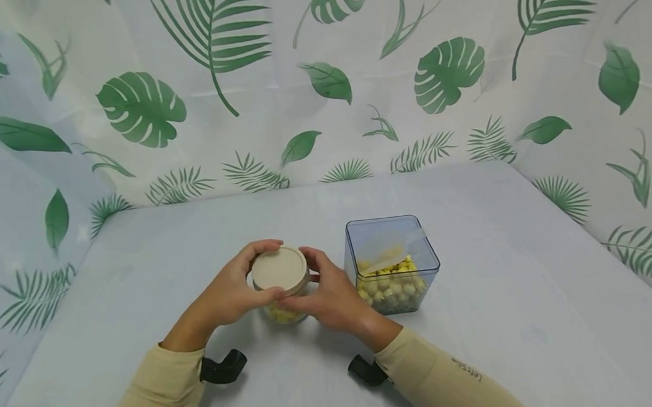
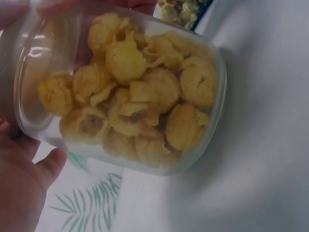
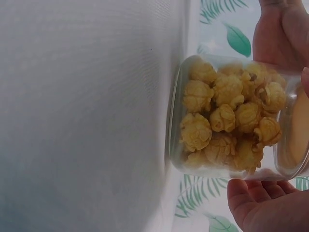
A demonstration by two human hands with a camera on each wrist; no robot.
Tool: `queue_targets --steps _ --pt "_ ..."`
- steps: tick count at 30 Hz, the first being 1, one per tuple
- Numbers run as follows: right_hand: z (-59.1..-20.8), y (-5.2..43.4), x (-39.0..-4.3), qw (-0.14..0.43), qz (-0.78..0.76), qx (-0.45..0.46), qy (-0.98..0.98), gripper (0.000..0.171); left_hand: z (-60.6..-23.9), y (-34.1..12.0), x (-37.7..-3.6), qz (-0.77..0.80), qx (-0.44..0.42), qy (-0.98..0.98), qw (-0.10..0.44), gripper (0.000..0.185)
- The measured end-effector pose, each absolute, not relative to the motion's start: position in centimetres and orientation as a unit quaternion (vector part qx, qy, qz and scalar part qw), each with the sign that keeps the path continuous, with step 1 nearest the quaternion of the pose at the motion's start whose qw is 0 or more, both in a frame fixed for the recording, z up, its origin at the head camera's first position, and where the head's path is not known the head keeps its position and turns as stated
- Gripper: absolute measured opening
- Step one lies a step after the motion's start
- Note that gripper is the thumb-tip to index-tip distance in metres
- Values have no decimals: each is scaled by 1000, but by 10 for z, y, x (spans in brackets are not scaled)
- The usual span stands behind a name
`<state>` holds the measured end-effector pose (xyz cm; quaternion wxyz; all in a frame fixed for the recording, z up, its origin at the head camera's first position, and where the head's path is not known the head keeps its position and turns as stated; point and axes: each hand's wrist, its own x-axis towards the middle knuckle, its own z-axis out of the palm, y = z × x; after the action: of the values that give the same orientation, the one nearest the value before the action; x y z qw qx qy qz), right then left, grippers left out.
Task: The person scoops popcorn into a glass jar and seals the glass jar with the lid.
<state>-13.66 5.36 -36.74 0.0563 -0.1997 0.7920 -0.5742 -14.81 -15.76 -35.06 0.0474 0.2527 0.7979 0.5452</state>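
Note:
A clear jar (image 3: 270,164) of yellow popcorn (image 3: 224,123) stands upright on the table, near its middle. On its mouth sits a round cream lid (image 1: 279,268). My left hand (image 1: 231,293) grips the lid from the left, fingers curled round the far edge and thumb at the near edge. From the other side my right hand (image 1: 332,292) holds the lid's rim, its thumb close to the left thumb. In the left wrist view, popcorn (image 2: 135,113) fills much of the jar, with space above it. The hands hide parts of the lid's rim.
Just right of my right hand stands a clear square container (image 1: 428,269) of popcorn pieces (image 1: 395,293), with a translucent whitish piece (image 1: 383,259) inside. The white table (image 1: 515,304) meets a leaf-printed cloth (image 1: 354,126) at the back and sides.

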Motion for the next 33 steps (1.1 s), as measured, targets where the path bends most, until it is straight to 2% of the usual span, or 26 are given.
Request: queue_targets --steps 3,6,11,14,19,24,33 --pt "-368 53 -136 56 -573 -203 792 87 -352 -160 -148 555 265 787 56 60" --pt "-367 53 -136 57 -573 -201 793 87 -353 -159 -146 559 250 789 53 67" --pt "-366 52 -137 59 -572 -195 794 88 -357 -154 -144 549 209 809 15 81" --pt "-366 52 -137 57 -572 -193 795 88 -358 -152 -144 540 197 818 -5 81" --pt "-365 52 -138 57 -571 -193 796 88 -354 -152 -143 525 190 830 -6 76" --pt "-364 52 -138 57 -568 -195 798 88 -351 -154 -146 515 215 830 12 73" --pt "-365 52 -138 61 -562 -198 801 87 -345 -162 -156 519 256 811 85 73"
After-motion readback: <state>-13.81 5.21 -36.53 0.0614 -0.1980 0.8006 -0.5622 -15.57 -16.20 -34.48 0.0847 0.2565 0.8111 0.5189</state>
